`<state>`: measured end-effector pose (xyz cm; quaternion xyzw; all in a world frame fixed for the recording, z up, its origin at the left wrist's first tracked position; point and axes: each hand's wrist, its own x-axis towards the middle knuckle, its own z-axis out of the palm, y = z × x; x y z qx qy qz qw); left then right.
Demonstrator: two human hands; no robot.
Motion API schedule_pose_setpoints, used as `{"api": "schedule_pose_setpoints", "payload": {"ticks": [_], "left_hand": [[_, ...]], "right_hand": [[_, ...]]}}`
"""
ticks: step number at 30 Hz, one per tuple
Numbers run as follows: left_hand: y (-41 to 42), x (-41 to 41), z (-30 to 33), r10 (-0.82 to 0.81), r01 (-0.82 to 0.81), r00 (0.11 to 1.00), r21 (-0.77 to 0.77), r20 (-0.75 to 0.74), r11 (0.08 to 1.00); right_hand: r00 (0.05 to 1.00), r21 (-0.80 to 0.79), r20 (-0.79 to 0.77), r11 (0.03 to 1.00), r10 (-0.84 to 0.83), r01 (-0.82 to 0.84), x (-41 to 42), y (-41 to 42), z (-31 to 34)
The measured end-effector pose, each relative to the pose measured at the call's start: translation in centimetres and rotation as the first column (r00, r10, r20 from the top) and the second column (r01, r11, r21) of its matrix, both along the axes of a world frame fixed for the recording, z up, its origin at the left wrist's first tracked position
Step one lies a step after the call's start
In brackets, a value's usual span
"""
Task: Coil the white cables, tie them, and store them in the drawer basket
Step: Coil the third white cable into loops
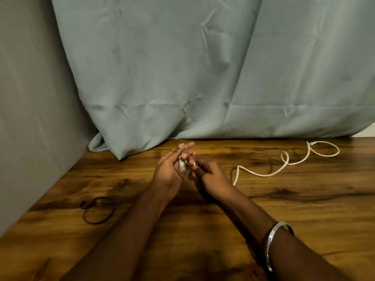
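White cable (284, 159): it is laid loose on the wooden table (304, 209), out to the right of the right hand and partly farther from the person; a loop is formed at its far end, and its near end is run back toward the right hand, where it is hidden behind the wrist.
Cable end (182, 166): a small white piece, seemingly a plug or a few turns of the cable, is held between the two hands; which of these it is cannot be told.
Left hand (170, 173): it is raised just above the table, fingers stretched upward and lightly bent, with the white piece kept against the fingers and palm.
Right hand (209, 176): it is set just beside the left hand, touching it at the fingertips, its fingers curled and the white piece pinched at the tips.
Bangle (273, 244): a silver band is worn on the right forearm.
Black tie (97, 209): a thin dark loop is laid on the table, well to the left of the left hand and nearer the person.
Curtain (182, 67): pale green cloth is hung beyond both hands, its hem resting on the table's far edge.
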<state>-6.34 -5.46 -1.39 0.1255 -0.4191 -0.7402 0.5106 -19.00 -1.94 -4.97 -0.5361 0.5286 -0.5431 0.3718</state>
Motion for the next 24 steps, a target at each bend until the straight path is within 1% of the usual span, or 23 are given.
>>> {"api": "schedule_pose_setpoints", "payload": {"ticks": [1, 2, 3, 5, 6, 7, 9, 11, 13, 15, 17, 20, 21, 22, 24], "left_hand": [[-0.4, 0.2, 0.0, 0.021, -0.021, 0.999, 0.014, -0.024, 1.000], [-0.7, 0.4, 0.1, 0.047, -0.046, 0.998, 0.018, -0.040, 0.999], [-1.1, 0.6, 0.1, 0.085, -0.085, 0.996, 0.015, -0.040, 0.996], [-1.6, 0.9, -0.1, 0.173, -0.172, 0.984, -0.034, 0.031, 0.985], [-1.6, 1.0, -0.1, 0.209, -0.203, 0.974, -0.076, 0.086, 0.976], [-1.7, 1.0, -0.2, 0.235, -0.220, 0.963, -0.119, 0.135, 0.968], [-1.9, 1.1, -0.4, 0.245, -0.211, 0.950, -0.181, 0.193, 0.961], [-2.0, 1.1, -0.5, 0.276, -0.196, 0.921, -0.286, 0.274, 0.938], [-1.8, 1.2, -0.8, 0.352, -0.176, 0.856, -0.428, 0.378, 0.887], [-1.7, 1.2, -1.2, 0.439, -0.155, 0.775, -0.536, 0.454, 0.830], [-1.7, 1.2, -1.3, 0.486, -0.156, 0.732, -0.576, 0.478, 0.802], [-1.7, 1.1, -1.3, 0.489, -0.128, 0.720, -0.599, 0.492, 0.791], [-1.8, 1.1, -1.3, 0.494, -0.111, 0.709, -0.613, 0.502, 0.782], [-1.9, 1.2, -1.4, 0.494, -0.095, 0.703, -0.621, 0.512, 0.778], [-2.2, 1.2, -1.6, 0.442, -0.068, 0.730, -0.588, 0.522, 0.806]], "right_hand": [[0.990, -0.006, -0.139, 1.000, 0.014, -0.015, 0.1, 0.5, 0.0], [0.959, -0.021, -0.283, 0.999, 0.025, -0.033, 0.2, 1.0, 0.2], [0.904, -0.032, -0.427, 0.999, 0.026, -0.044, 0.3, 1.5, 0.5], [0.723, -0.057, -0.691, 0.998, -0.018, -0.030, 0.5, 2.1, 1.3], [0.639, -0.081, -0.767, 0.997, -0.053, -0.014, 0.6, 2.4, 1.7], [0.587, -0.110, -0.805, 0.994, -0.086, -0.005, 0.5, 2.6, 2.2], [0.528, -0.180, -0.835, 0.984, -0.154, 0.002, 0.2, 2.8, 2.7], [0.499, -0.222, -0.848, 0.975, -0.177, -0.031, 0.1, 2.9, 2.9], [0.501, -0.239, -0.849, 0.968, -0.169, -0.079, 0.0, 3.0, 2.9], [0.530, -0.268, -0.829, 0.959, -0.179, -0.095, -0.3, 3.2, 3.2], [0.547, -0.322, -0.806, 0.943, -0.228, -0.080, -0.8, 3.1, 3.5], [0.540, -0.373, -0.797, 0.923, -0.271, -0.089, -1.2, 3.1, 3.7], [0.553, -0.387, -0.786, 0.918, -0.278, -0.089, -1.1, 3.1, 3.7], [0.588, -0.401, -0.760, 0.912, -0.277, -0.088, -1.0, 3.3, 3.9], [0.703, -0.434, -0.660, 0.898, -0.265, -0.069, -1.2, 3.3, 4.1]]}}
